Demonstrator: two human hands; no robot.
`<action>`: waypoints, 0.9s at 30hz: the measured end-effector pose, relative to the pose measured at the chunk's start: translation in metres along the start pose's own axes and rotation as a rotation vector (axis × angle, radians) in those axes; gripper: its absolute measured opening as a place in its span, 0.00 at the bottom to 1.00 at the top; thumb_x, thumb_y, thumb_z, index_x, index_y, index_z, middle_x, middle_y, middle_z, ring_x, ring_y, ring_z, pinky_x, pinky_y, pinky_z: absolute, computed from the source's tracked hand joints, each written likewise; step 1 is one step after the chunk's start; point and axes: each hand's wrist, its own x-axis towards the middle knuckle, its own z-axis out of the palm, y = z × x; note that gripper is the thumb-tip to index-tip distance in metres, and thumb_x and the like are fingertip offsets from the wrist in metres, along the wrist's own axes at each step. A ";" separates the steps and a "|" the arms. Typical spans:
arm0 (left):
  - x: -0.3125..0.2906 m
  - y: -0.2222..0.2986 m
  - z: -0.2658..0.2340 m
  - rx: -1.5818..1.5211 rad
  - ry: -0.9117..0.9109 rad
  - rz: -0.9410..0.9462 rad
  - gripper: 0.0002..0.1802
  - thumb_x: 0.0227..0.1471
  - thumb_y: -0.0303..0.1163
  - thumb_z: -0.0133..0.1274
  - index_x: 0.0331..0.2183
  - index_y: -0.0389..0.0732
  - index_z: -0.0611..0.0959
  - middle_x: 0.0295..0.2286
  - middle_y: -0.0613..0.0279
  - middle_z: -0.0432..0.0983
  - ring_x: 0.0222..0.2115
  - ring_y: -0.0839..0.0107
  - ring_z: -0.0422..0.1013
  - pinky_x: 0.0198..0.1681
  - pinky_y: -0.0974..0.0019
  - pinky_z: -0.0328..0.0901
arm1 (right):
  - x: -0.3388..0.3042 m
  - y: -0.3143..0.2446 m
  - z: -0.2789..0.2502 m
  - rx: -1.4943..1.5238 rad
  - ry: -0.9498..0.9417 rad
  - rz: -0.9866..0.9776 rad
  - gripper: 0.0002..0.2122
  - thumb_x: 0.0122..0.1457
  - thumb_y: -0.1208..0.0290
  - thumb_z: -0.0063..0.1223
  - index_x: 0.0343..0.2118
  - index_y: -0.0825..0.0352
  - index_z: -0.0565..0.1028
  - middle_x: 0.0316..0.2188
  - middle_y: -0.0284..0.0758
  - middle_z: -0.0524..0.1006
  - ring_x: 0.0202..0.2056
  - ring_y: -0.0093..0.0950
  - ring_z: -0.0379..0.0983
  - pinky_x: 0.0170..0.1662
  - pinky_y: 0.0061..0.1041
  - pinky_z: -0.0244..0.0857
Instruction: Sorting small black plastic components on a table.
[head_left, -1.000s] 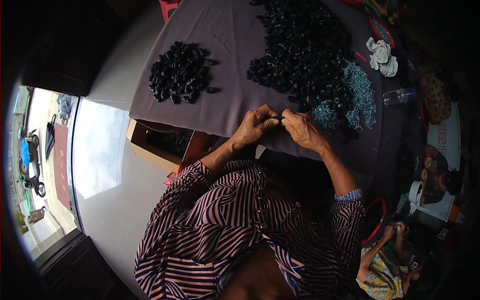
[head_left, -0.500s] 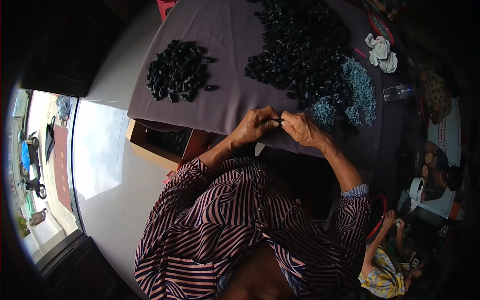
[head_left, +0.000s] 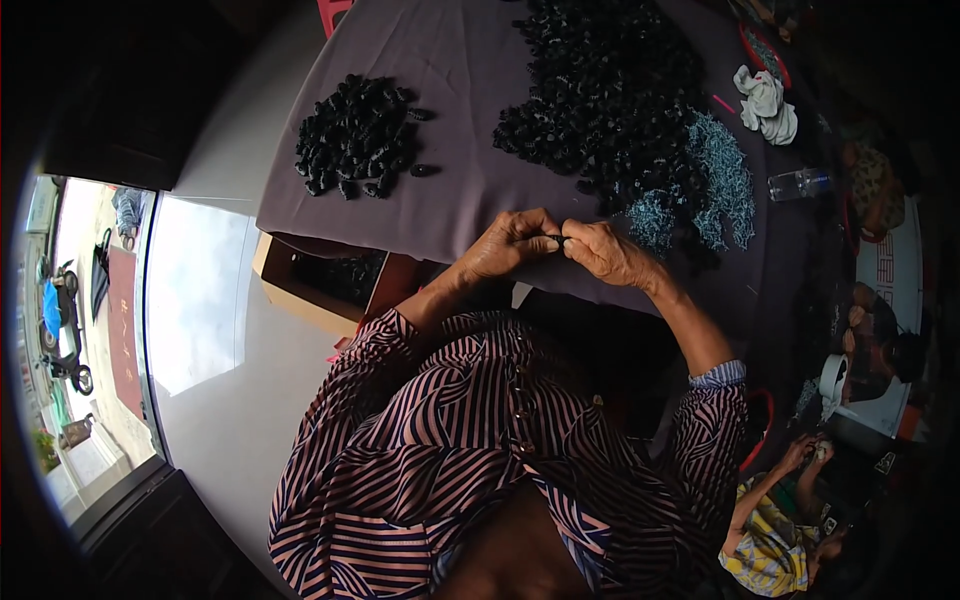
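My left hand (head_left: 508,245) and my right hand (head_left: 606,254) meet fingertip to fingertip over the near edge of the table. Both are closed in a pinch on one small black ribbed plastic part (head_left: 560,242), mostly covered by the fingers. Beyond my right hand spreads a large heap of black plastic parts (head_left: 610,100). Small blue-grey screw-like pieces (head_left: 722,180) lie along that heap's right side, with a lesser patch of them closer to my right hand. A smaller pile of black ribbed parts (head_left: 355,140) sits apart at the left.
A mauve cloth (head_left: 455,130) covers the table. Below its left edge stands an open cardboard box (head_left: 310,300) holding black parts. A crumpled white cloth (head_left: 765,105), a clear plastic bottle (head_left: 798,185) and a red-rimmed tray (head_left: 765,55) lie at the right. Other people (head_left: 775,540) sit beyond.
Both my hands stay together on the black part, with only slight finger movement. At the lower right, a person in a yellow patterned shirt has shifted their hands.
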 end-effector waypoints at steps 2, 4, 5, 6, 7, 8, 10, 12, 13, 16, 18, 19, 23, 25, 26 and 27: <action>0.001 -0.006 0.000 0.008 0.021 0.042 0.04 0.41 0.25 0.46 0.23 0.35 0.70 0.17 0.71 0.64 0.19 0.84 0.58 0.22 0.79 0.54 | 0.004 0.001 -0.001 -0.020 -0.018 0.000 0.09 0.49 0.72 0.35 0.16 0.68 0.55 0.07 0.37 0.54 0.10 0.26 0.51 0.15 0.26 0.48; 0.002 -0.005 0.006 0.096 0.030 0.099 0.05 0.40 0.25 0.47 0.22 0.35 0.70 0.17 0.69 0.65 0.20 0.84 0.58 0.22 0.78 0.55 | -0.001 -0.002 -0.007 -0.107 -0.094 0.022 0.09 0.48 0.73 0.35 0.15 0.68 0.56 0.06 0.36 0.54 0.10 0.25 0.52 0.15 0.26 0.49; 0.003 -0.005 0.006 0.092 0.026 0.101 0.05 0.40 0.25 0.47 0.22 0.35 0.70 0.17 0.69 0.65 0.20 0.84 0.58 0.22 0.78 0.55 | -0.001 -0.005 -0.009 -0.110 -0.094 0.027 0.09 0.48 0.73 0.35 0.15 0.68 0.56 0.06 0.36 0.54 0.10 0.25 0.52 0.15 0.26 0.49; 0.003 -0.006 0.004 0.109 0.009 0.110 0.05 0.39 0.25 0.48 0.22 0.35 0.70 0.16 0.68 0.65 0.19 0.83 0.59 0.22 0.78 0.55 | 0.000 -0.008 -0.010 -0.097 -0.112 0.071 0.08 0.47 0.74 0.35 0.15 0.68 0.56 0.07 0.37 0.55 0.10 0.25 0.53 0.16 0.26 0.50; 0.003 -0.006 0.003 0.125 -0.007 0.119 0.05 0.39 0.24 0.48 0.22 0.34 0.69 0.16 0.67 0.65 0.19 0.83 0.59 0.21 0.78 0.55 | 0.001 -0.010 -0.010 -0.084 -0.130 0.115 0.08 0.47 0.75 0.35 0.14 0.69 0.56 0.07 0.37 0.55 0.10 0.25 0.53 0.16 0.26 0.50; 0.001 -0.006 0.004 0.124 -0.007 0.117 0.05 0.39 0.24 0.48 0.22 0.34 0.69 0.16 0.67 0.65 0.19 0.83 0.59 0.21 0.78 0.55 | 0.001 -0.012 -0.009 -0.083 -0.130 0.116 0.08 0.47 0.75 0.35 0.14 0.69 0.56 0.07 0.37 0.55 0.10 0.25 0.53 0.16 0.26 0.50; 0.002 -0.002 0.005 0.213 0.042 0.139 0.05 0.39 0.24 0.48 0.21 0.34 0.69 0.15 0.66 0.65 0.18 0.82 0.59 0.21 0.77 0.55 | 0.000 -0.015 -0.007 -0.166 -0.128 0.120 0.06 0.46 0.76 0.35 0.16 0.70 0.58 0.07 0.38 0.58 0.12 0.28 0.59 0.18 0.27 0.54; 0.005 0.000 0.006 0.234 0.075 0.167 0.05 0.38 0.24 0.48 0.21 0.34 0.69 0.15 0.65 0.65 0.18 0.81 0.59 0.21 0.76 0.56 | 0.000 -0.018 -0.004 -0.220 -0.098 0.129 0.05 0.45 0.77 0.35 0.17 0.71 0.58 0.08 0.38 0.60 0.14 0.30 0.62 0.20 0.28 0.56; 0.006 0.000 0.007 0.257 0.111 0.193 0.05 0.38 0.24 0.48 0.21 0.34 0.69 0.15 0.64 0.65 0.18 0.81 0.59 0.21 0.76 0.56 | 0.001 -0.021 -0.003 -0.272 -0.070 0.135 0.04 0.45 0.78 0.35 0.18 0.71 0.59 0.09 0.39 0.62 0.16 0.32 0.65 0.21 0.29 0.59; 0.005 -0.004 0.009 0.229 0.168 0.130 0.06 0.39 0.25 0.48 0.21 0.34 0.69 0.15 0.65 0.65 0.18 0.81 0.60 0.20 0.76 0.56 | 0.005 -0.027 -0.007 -0.299 -0.120 0.218 0.02 0.45 0.79 0.35 0.19 0.71 0.59 0.13 0.42 0.65 0.21 0.36 0.66 0.26 0.29 0.60; 0.006 -0.004 0.010 0.177 0.183 0.099 0.06 0.40 0.27 0.47 0.22 0.34 0.69 0.17 0.66 0.65 0.18 0.82 0.59 0.21 0.78 0.55 | 0.007 -0.028 -0.008 -0.307 -0.119 0.252 0.02 0.45 0.79 0.35 0.19 0.71 0.59 0.14 0.42 0.65 0.22 0.36 0.66 0.26 0.29 0.60; 0.006 -0.004 0.009 0.126 0.195 0.066 0.07 0.41 0.28 0.46 0.24 0.35 0.69 0.18 0.68 0.65 0.19 0.84 0.59 0.22 0.79 0.55 | 0.008 -0.030 -0.010 -0.317 -0.095 0.250 0.03 0.45 0.79 0.35 0.19 0.71 0.59 0.15 0.43 0.65 0.22 0.36 0.66 0.26 0.29 0.60; 0.006 -0.008 0.011 -0.142 0.188 0.010 0.07 0.43 0.30 0.45 0.24 0.36 0.69 0.18 0.68 0.65 0.18 0.84 0.58 0.21 0.81 0.55 | 0.011 -0.033 -0.014 -0.203 0.011 0.238 0.04 0.46 0.77 0.36 0.24 0.72 0.60 0.18 0.44 0.66 0.23 0.36 0.66 0.26 0.29 0.59; 0.008 -0.017 0.011 -0.358 0.191 0.086 0.07 0.43 0.30 0.45 0.24 0.36 0.69 0.17 0.67 0.65 0.17 0.84 0.59 0.22 0.81 0.56 | 0.009 -0.026 -0.009 -0.026 0.080 0.241 0.09 0.45 0.74 0.39 0.30 0.72 0.61 0.18 0.41 0.66 0.22 0.32 0.65 0.26 0.27 0.59; 0.009 -0.020 0.010 -0.355 0.199 0.092 0.07 0.43 0.30 0.45 0.24 0.36 0.69 0.17 0.67 0.65 0.17 0.84 0.59 0.22 0.81 0.56 | 0.007 -0.023 -0.006 -0.029 0.076 0.231 0.09 0.45 0.74 0.39 0.30 0.72 0.61 0.18 0.41 0.66 0.22 0.32 0.65 0.26 0.27 0.59; 0.009 -0.019 0.010 -0.385 0.205 0.081 0.07 0.43 0.30 0.45 0.24 0.36 0.69 0.17 0.67 0.65 0.18 0.83 0.60 0.22 0.81 0.56 | 0.003 -0.021 -0.002 0.002 0.138 0.247 0.10 0.45 0.73 0.40 0.31 0.72 0.61 0.18 0.39 0.66 0.22 0.30 0.65 0.26 0.25 0.59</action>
